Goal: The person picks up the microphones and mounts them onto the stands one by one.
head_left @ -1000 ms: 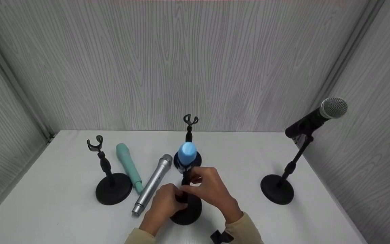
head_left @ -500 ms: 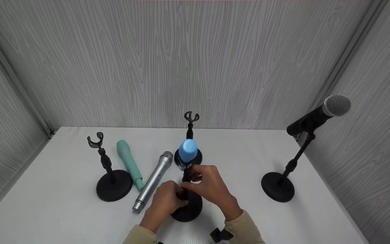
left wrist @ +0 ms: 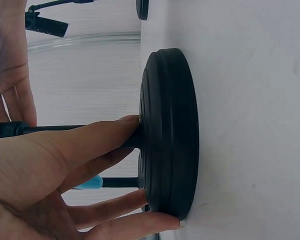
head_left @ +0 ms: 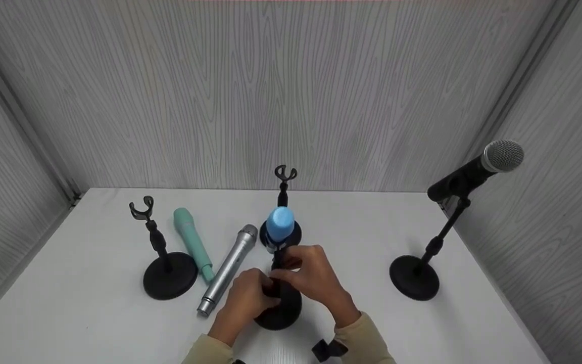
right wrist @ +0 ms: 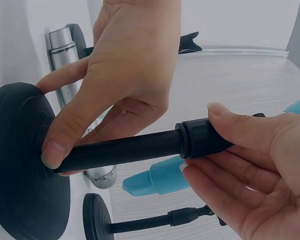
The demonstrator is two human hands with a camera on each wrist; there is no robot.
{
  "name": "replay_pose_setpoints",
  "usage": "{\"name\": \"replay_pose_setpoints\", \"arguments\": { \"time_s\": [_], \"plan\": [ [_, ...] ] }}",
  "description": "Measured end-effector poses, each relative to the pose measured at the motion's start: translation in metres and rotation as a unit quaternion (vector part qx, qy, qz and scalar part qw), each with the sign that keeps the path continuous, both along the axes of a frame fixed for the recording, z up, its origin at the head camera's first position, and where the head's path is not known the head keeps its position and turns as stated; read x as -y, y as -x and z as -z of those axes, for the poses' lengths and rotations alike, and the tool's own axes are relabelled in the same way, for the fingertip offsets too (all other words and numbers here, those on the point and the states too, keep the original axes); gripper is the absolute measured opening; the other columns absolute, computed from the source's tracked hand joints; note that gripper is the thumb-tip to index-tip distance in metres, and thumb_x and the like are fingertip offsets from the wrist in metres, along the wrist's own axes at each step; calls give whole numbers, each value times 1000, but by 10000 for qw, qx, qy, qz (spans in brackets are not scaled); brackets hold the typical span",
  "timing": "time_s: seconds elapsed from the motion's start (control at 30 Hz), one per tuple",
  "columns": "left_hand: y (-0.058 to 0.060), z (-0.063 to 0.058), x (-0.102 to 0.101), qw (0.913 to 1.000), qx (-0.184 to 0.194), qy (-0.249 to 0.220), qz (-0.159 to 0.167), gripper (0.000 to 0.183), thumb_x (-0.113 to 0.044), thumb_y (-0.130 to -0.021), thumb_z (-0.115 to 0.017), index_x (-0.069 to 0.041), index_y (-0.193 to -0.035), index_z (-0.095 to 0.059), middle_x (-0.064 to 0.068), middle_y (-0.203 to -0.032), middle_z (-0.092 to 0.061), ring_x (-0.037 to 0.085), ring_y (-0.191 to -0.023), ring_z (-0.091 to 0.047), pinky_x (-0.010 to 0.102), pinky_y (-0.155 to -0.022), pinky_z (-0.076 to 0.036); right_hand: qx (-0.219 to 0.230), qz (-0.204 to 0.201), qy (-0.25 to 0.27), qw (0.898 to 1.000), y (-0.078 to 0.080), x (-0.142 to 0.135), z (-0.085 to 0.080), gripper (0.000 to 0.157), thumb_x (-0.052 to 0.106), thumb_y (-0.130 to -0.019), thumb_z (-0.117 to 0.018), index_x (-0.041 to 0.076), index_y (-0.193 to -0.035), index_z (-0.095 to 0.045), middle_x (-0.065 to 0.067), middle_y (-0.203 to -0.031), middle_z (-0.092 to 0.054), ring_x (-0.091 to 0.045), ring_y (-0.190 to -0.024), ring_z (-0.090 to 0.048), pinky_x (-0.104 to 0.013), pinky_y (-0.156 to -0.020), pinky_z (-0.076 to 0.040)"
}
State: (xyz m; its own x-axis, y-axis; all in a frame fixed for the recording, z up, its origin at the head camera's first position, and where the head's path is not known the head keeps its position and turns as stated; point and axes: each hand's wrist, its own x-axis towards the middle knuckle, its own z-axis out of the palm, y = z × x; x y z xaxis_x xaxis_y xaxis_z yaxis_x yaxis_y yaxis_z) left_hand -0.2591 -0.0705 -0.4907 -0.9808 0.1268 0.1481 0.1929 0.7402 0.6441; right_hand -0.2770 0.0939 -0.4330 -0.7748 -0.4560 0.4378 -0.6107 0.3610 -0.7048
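Note:
In the head view a blue-headed microphone [head_left: 280,224] sits atop a black desk microphone stand, whose round base [head_left: 282,319] rests on the white table. My left hand [head_left: 248,298] pinches the foot of the stand's pole [right wrist: 125,150], with the thumb right at the base in the right wrist view and other fingers at the base's edge in the left wrist view. Higher up, my right hand [head_left: 313,275] pinches the ribbed collar [right wrist: 196,139] between thumb and fingers. Much of the pole is hidden behind the hands in the head view.
Left of the hands lie a silver microphone [head_left: 228,270] and a green microphone [head_left: 193,242]. A bare-clip stand [head_left: 170,275] stands at the left, another bare-clip stand [head_left: 283,194] behind the blue-headed microphone. At the right, a stand [head_left: 415,278] carries a black microphone [head_left: 465,177].
The whole head view has shifted slightly upward. Both hands keep their places on the stand, with no clear movement of the things on the table.

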Motion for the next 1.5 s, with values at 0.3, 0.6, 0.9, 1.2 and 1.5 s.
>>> {"name": "replay_pose_setpoints", "arguments": {
  "time_s": [0.3,0.6,0.9,1.2,1.5],
  "plan": [
    [-2,1,-1,9999,-119,45,8,31,-15,-64,-85,-6,-83,-63,4,-79,-62,18,-76,-59,36,-68,-50,-75,65,65,9999,0,2,1,10,8,-76,-77,10,-86,-73,0,-81,-73,-7,-76,-69,-21,-70,-55],
    [0,-1,-1,10000,-34,2,37,25,-13,-63,-84,-7,-77,-65,2,-74,-62,15,-71,-58,33,-64,-49,-3,13,100,9999,0,0,1,11,6,-77,-76,9,-87,-73,0,-82,-73,-8,-77,-69,-21,-71,-55],
    [-1,1,-2,9999,123,5,-11,27,-14,-63,-85,-6,-81,-66,4,-78,-64,17,-75,-61,36,-68,-52,528,0,-115,9985,0,-3,1,17,7,-79,-74,7,-96,-73,-2,-90,-73,-8,-82,-70,-20,-75,-55],
    [1,-1,-2,9999,144,27,-44,27,-14,-65,-84,-7,-83,-66,3,-80,-64,17,-77,-61,37,-70,-51,668,-47,-217,9975,3,-4,-2,20,17,-80,-75,11,-99,-70,-1,-94,-72,-9,-87,-69,-23,-76,-56],
    [-1,-3,-2,10000,87,26,-28,27,-13,-65,-84,-6,-81,-64,3,-77,-62,17,-74,-59,36,-67,-50,508,236,-228,9982,0,-2,-3,24,24,-76,-79,12,-94,-69,-1,-88,-72,-9,-82,-69,-32,-71,-58]
  ]
}}
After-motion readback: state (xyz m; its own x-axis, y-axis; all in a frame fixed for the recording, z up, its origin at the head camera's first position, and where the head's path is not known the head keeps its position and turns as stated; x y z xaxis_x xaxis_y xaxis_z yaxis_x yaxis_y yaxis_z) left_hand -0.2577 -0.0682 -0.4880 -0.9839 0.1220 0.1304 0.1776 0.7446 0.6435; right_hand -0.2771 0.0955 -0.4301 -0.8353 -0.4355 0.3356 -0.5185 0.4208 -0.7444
